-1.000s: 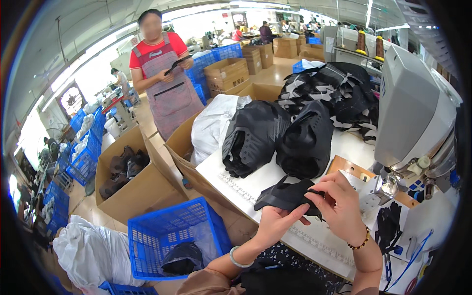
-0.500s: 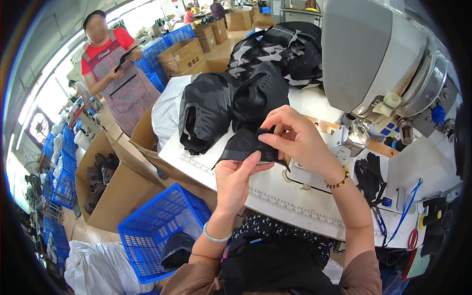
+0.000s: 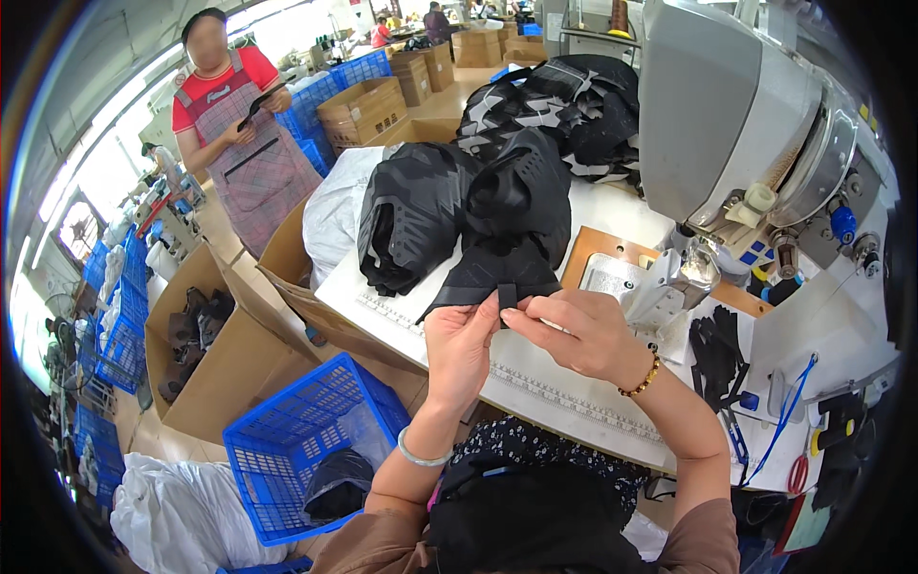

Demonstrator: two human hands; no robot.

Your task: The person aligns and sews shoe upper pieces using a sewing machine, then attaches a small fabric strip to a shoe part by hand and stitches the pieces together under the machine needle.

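Over the table's near edge, my left hand [image 3: 455, 346] pinches the near edge of a black fabric piece [image 3: 492, 271], which looks like a shoe upper. A short black strip [image 3: 507, 295] lies upright across that edge. My right hand [image 3: 577, 333] is closed, with thumb and forefinger pinching the strip's lower end right beside my left thumb. Just beyond the piece stand two rolled bundles of black shoe uppers [image 3: 413, 212]. To the right of my right hand is the sewing machine [image 3: 732, 120], its metal arm end [image 3: 672, 279] close by.
A pile of black and grey pieces [image 3: 564, 110] lies at the back of the white table [image 3: 612, 206]. Black strips [image 3: 717, 349] and red-handled scissors [image 3: 798, 473] lie at right. Left are a blue crate [image 3: 277, 450], a cardboard box [image 3: 234, 359] and a standing person [image 3: 253, 153] holding a dark piece.
My right hand has come down from above the piece to its near edge, beside my left thumb. The black strip now shows lying across that edge. The whole view has shifted slightly.
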